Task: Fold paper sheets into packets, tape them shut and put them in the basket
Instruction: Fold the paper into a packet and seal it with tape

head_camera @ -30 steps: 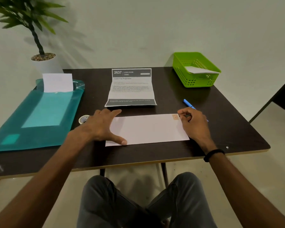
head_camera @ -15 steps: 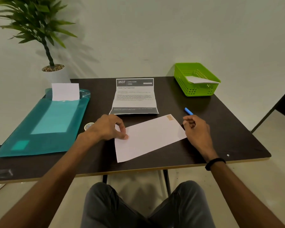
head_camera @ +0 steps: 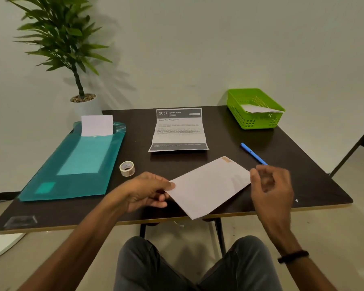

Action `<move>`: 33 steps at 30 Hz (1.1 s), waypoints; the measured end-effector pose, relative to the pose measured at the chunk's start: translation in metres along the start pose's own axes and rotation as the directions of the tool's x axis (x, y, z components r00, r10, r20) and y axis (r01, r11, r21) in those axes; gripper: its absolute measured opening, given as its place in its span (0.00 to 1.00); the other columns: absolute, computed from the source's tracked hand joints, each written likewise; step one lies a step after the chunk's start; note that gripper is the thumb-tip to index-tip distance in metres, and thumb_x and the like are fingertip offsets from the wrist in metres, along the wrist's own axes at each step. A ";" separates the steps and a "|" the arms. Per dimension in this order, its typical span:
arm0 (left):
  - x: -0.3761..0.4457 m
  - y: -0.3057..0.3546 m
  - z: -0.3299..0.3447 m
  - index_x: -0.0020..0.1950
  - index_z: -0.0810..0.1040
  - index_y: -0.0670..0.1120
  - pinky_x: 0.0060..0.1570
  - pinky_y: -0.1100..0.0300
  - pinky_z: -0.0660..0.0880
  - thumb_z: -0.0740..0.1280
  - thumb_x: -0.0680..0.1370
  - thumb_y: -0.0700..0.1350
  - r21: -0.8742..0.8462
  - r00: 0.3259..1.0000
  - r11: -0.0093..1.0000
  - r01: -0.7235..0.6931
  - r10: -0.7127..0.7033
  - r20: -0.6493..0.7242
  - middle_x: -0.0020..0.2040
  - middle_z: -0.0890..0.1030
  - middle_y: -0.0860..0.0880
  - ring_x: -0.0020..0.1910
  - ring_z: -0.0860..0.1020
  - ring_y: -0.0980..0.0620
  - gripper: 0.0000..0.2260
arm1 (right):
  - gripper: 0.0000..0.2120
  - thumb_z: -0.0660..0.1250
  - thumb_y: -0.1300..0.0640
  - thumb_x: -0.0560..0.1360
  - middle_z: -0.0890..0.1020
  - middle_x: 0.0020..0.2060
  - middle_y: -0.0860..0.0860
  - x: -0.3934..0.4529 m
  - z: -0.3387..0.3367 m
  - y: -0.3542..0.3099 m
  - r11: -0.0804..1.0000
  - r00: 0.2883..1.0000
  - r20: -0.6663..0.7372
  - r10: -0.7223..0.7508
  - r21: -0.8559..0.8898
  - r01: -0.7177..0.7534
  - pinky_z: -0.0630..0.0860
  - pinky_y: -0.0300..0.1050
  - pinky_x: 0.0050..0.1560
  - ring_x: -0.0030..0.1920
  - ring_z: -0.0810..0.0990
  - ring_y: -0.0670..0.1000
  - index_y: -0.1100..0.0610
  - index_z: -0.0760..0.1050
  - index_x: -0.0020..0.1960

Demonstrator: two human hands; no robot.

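Standing at the upper left of the frame, a potted plant (head_camera: 67,49) rises behind the dark desk (head_camera: 229,135). Below it a teal folder (head_camera: 72,164) lies on the desk's left side with a white sheet (head_camera: 97,125) poking from its top end. Just right of the folder's lower half sits a roll of clear tape (head_camera: 127,168). At lower centre the left hand (head_camera: 147,191) pinches the left corner of the folded paper packet (head_camera: 208,186), thumb on top and fingers beneath (the packet sits tilted, its right end higher in the frame, a small tan patch near its top corner). Above it, at centre, a printed sheet (head_camera: 178,130) lies creased and open. The right hand (head_camera: 270,185) hovers at the packet's right edge with its fingers loosely curled, holding nothing. Just above that hand lies a blue pen (head_camera: 253,153). At the upper right the green basket (head_camera: 259,120) holds one white packet (head_camera: 259,108).
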State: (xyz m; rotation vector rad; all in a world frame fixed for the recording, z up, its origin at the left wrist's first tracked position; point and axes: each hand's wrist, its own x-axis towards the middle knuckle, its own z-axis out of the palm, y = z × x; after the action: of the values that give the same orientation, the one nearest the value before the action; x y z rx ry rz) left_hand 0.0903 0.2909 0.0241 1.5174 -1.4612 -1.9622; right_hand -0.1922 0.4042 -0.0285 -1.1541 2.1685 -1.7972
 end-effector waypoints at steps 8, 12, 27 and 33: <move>-0.004 -0.014 0.043 0.63 0.79 0.39 0.37 0.61 0.84 0.73 0.78 0.39 -0.187 0.980 0.967 -0.171 0.186 0.065 0.52 0.87 0.38 0.42 0.87 0.49 0.14 | 0.16 0.72 0.47 0.76 0.88 0.39 0.57 -0.052 -0.031 -0.028 0.852 0.788 0.503 0.355 0.172 -0.494 0.84 0.48 0.36 0.36 0.87 0.59 0.62 0.82 0.50; 0.000 -0.027 0.070 0.62 0.79 0.41 0.41 0.59 0.84 0.74 0.78 0.42 -0.102 0.960 0.961 -0.257 0.267 0.088 0.50 0.87 0.39 0.44 0.87 0.48 0.14 | 0.13 0.75 0.56 0.75 0.89 0.43 0.56 -0.054 -0.032 -0.035 0.813 0.758 0.543 0.361 0.213 -0.541 0.86 0.48 0.43 0.43 0.89 0.59 0.61 0.80 0.57; 0.006 -0.018 0.139 0.61 0.80 0.44 0.49 0.56 0.84 0.76 0.76 0.38 -0.088 0.918 0.916 -0.392 0.396 0.028 0.49 0.88 0.47 0.48 0.87 0.47 0.15 | 0.14 0.71 0.57 0.79 0.86 0.53 0.55 -0.003 -0.073 -0.042 0.879 0.809 0.438 0.391 0.084 -0.470 0.85 0.47 0.41 0.40 0.89 0.56 0.56 0.76 0.64; 0.010 0.004 0.151 0.63 0.81 0.45 0.55 0.49 0.83 0.73 0.79 0.48 -0.423 0.954 0.869 -0.257 0.297 0.030 0.53 0.87 0.45 0.56 0.85 0.44 0.14 | 0.10 0.72 0.59 0.79 0.84 0.38 0.58 0.013 -0.102 -0.042 0.825 0.677 0.625 0.387 0.093 -0.557 0.78 0.42 0.37 0.34 0.79 0.50 0.60 0.82 0.60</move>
State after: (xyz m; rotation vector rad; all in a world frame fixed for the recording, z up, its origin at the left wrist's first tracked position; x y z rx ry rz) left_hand -0.0417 0.3637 0.0133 0.9843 -1.1185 -2.0195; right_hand -0.2336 0.4778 0.0440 -0.8105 1.5842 -1.2372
